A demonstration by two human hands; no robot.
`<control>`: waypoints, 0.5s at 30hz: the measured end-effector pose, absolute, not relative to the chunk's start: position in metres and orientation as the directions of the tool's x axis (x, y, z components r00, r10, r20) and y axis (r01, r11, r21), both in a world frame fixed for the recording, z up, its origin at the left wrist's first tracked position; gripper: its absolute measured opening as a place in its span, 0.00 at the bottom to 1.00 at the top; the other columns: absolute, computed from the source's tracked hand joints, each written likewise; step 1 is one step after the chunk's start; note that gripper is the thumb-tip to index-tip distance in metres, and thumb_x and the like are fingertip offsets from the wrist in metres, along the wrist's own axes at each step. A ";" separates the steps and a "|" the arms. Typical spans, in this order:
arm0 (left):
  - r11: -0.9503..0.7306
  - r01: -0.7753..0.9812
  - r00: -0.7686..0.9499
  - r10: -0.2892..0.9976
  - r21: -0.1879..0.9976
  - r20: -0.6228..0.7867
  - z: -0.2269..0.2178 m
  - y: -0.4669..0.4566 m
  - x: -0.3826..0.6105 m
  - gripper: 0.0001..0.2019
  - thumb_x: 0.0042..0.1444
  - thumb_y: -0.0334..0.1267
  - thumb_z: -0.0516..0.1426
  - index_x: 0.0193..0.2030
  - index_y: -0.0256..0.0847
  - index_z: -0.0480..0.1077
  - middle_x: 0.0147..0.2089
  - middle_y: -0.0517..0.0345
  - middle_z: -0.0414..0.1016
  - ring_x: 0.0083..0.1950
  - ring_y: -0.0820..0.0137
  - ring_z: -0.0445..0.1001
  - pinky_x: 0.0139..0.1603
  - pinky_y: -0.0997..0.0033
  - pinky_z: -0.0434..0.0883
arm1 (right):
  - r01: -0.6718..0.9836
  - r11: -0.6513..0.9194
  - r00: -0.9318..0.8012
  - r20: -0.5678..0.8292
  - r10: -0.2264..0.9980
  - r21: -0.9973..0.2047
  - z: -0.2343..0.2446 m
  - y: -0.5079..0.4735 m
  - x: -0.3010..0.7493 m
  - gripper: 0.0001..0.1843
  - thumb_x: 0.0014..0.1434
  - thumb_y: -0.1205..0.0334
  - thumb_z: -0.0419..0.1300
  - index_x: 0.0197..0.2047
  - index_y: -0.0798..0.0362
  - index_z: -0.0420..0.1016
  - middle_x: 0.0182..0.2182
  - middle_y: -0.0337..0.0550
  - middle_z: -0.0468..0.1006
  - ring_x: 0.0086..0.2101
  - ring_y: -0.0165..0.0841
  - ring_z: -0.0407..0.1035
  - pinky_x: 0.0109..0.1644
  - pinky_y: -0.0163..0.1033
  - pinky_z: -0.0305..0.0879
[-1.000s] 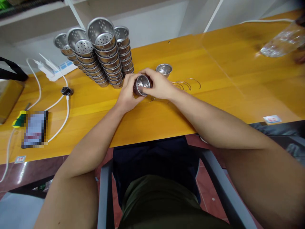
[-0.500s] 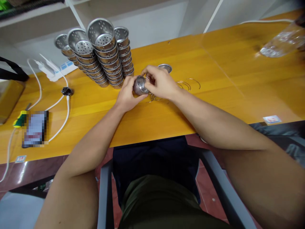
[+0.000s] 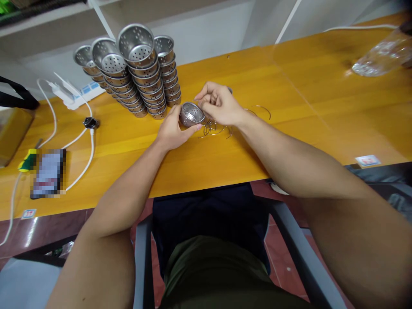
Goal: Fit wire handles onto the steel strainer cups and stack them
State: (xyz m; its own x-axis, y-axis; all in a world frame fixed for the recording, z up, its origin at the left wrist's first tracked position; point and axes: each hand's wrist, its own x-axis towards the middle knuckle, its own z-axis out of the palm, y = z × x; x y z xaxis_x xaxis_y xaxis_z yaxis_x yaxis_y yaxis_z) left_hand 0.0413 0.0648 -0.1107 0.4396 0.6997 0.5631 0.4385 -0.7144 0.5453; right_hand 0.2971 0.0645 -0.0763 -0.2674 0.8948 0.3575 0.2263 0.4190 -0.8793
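A small perforated metal cup (image 3: 192,112), its mouth facing up and toward me, is gripped by my left hand (image 3: 175,131), with the thumb at its near side and the fingers on the far left side. My right hand (image 3: 219,103) is just right of the cup's rim, fingertips curled together. Whatever may be pinched there is hidden or too thin to name. Beneath and beside the right hand lie several loose curved wires (image 3: 210,127) on the table. A metal disc or lid behind this hand is almost wholly covered by it.
Several tall stacks of perforated cups (image 3: 141,68) stand at the back left. A power strip (image 3: 85,95), white cables and a phone (image 3: 48,174) lie on the left. A clear plastic bottle (image 3: 380,58) lies at the far right of the wooden table (image 3: 305,116).
My right hand has drawn back a little up and right from the cup's mouth, showing more of its inside. The left hand keeps hold of the cup in nearly the same place.
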 end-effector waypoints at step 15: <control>-0.705 0.245 0.392 0.700 0.666 0.597 -0.122 0.075 0.035 0.53 0.63 0.87 0.72 0.78 0.55 0.62 0.75 0.42 0.74 0.74 0.43 0.84 0.68 0.45 0.90 | 0.404 0.557 -0.275 0.484 0.830 -0.726 -0.084 0.068 0.310 0.32 0.67 0.21 0.72 0.47 0.43 0.80 0.42 0.52 0.84 0.48 0.55 0.77 0.62 0.71 0.78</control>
